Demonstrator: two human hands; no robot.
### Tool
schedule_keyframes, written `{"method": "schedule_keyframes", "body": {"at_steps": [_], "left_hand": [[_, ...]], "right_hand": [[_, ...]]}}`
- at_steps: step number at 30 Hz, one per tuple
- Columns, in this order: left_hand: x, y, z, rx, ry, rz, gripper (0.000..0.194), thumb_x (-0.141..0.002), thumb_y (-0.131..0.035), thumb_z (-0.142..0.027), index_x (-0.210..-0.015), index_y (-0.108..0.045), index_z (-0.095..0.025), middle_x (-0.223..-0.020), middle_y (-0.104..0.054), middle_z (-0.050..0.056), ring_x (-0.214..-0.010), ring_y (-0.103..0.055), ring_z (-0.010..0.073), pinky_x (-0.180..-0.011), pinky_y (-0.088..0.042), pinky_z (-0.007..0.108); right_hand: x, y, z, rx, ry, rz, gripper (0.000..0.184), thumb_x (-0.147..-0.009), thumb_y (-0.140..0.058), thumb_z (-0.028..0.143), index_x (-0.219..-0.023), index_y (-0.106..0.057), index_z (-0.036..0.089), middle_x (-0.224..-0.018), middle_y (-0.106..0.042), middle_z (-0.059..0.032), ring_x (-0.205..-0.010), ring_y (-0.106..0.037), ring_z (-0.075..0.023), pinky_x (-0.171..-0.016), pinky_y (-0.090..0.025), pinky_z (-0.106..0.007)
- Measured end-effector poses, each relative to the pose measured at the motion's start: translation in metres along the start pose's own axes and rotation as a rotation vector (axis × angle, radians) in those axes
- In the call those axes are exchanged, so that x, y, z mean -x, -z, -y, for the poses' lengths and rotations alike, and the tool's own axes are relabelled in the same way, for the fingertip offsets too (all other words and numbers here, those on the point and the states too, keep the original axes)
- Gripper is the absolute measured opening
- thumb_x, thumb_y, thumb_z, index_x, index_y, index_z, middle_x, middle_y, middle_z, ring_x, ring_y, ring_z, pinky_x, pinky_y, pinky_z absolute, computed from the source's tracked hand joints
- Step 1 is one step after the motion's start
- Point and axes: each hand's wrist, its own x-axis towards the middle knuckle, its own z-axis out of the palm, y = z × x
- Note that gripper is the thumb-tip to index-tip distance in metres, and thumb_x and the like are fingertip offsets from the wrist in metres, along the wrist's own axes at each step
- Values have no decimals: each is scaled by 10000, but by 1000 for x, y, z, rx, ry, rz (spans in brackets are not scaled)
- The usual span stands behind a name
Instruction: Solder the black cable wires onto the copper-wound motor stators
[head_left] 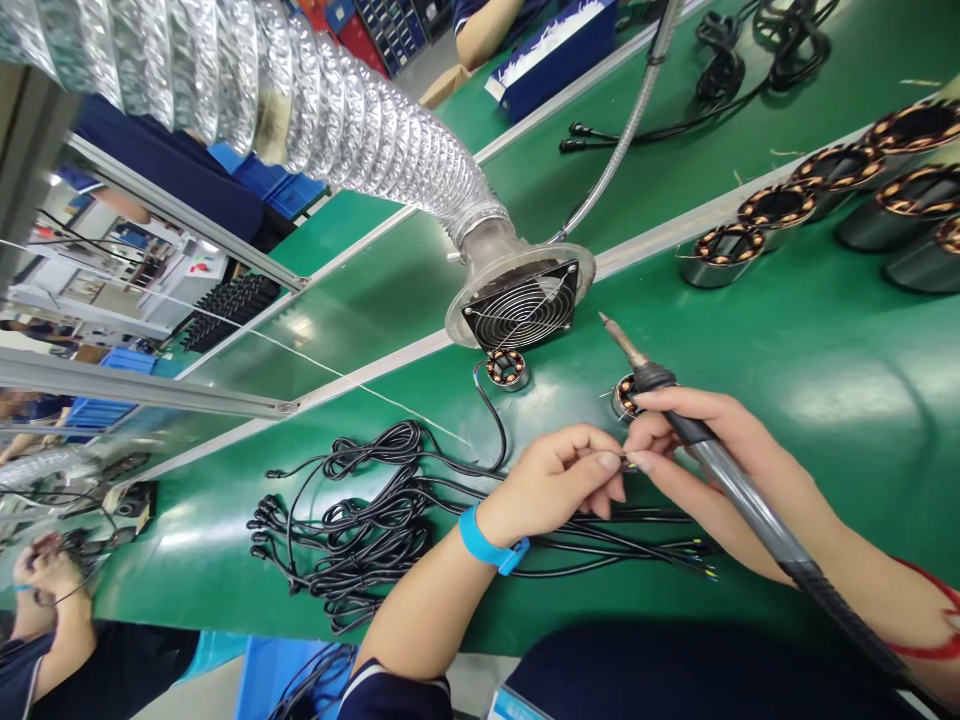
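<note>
My left hand (pixel 555 475), with a blue wristband, pinches the end of a black cable, of which only small coloured wire tips show at the fingertips. A soldering iron (pixel 739 485) lies across my right hand (pixel 712 420), its bare tip pointing up and left. The thumb and a finger of that hand meet the left fingertips at the wire ends. Just behind the right fingers stands a small copper-wound stator (pixel 624 398), partly hidden. Bundled black cables (pixel 375 525) lie to the left, their stripped ends running under my hands.
A fan-fronted fume hood (pixel 525 305) hangs from a silver duct (pixel 360 130), with another small wired stator (pixel 507 370) before it. Larger stators (pixel 724 255) stand at right. A blue bin (pixel 289 675) sits below the green bench (pixel 202 560). A co-worker's hands (pixel 49 575) are far left.
</note>
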Motion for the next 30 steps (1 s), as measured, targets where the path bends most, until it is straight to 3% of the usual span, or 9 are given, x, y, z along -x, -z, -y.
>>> {"method": "schedule_keyframes", "body": {"at_steps": [5,8,11,16,20,25,30], "left_hand": [[-19,2,3,-47,19,-277,144,-882,-617,-228,-763,-573,-160,-639,-522,-51,-605,-458,79,-617,-381,217],[-31,6,5,-99,18,-398,121,-860,-591,-172,-739,-587,-161,-647,-534,-53,-634,-482,87,-650,-394,223],[-36,9,8,-114,-16,-411,127,-856,-596,-190,-731,-598,-164,-657,-556,-50,-655,-510,95,-676,-420,228],[-36,11,9,-191,-64,-435,132,-858,-590,-193,-735,-629,-165,-698,-619,-29,-713,-564,110,-724,-453,234],[-36,12,10,-233,-94,-426,129,-867,-599,-209,-760,-655,-165,-749,-671,-12,-755,-604,123,-755,-480,244],[-36,11,11,-284,-115,-420,138,-876,-596,-210,-759,-658,-170,-802,-707,3,-805,-637,135,-795,-499,252],[-36,12,12,-302,-147,-432,123,-873,-590,-216,-783,-660,-170,-789,-698,-1,-803,-639,134,-795,-495,249]], "right_hand": [[2,15,6,240,-180,-30,340,-985,-541,433,-1286,-563,277,-923,-756,-15,-794,-745,-190,-711,-626,-285],[9,29,11,400,-133,-110,351,-1024,-487,485,-1295,-601,292,-870,-750,0,-721,-726,-176,-680,-603,-275],[18,36,12,480,-3,-164,217,-1006,-556,434,-1133,-652,286,-864,-712,-7,-677,-677,-156,-650,-558,-276],[29,34,3,550,60,-140,108,-978,-603,361,-1018,-620,262,-876,-694,-15,-594,-627,-130,-538,-496,-257],[32,33,-4,532,-5,-163,204,-971,-587,449,-964,-627,250,-829,-704,-26,-510,-588,-130,-498,-495,-276],[38,33,-12,484,-53,-178,261,-958,-609,497,-936,-643,239,-826,-717,-42,-555,-621,-139,-569,-540,-282],[48,28,-22,433,-207,-242,424,-904,-607,655,-853,-660,238,-774,-706,-43,-561,-617,-152,-625,-550,-314]]}}
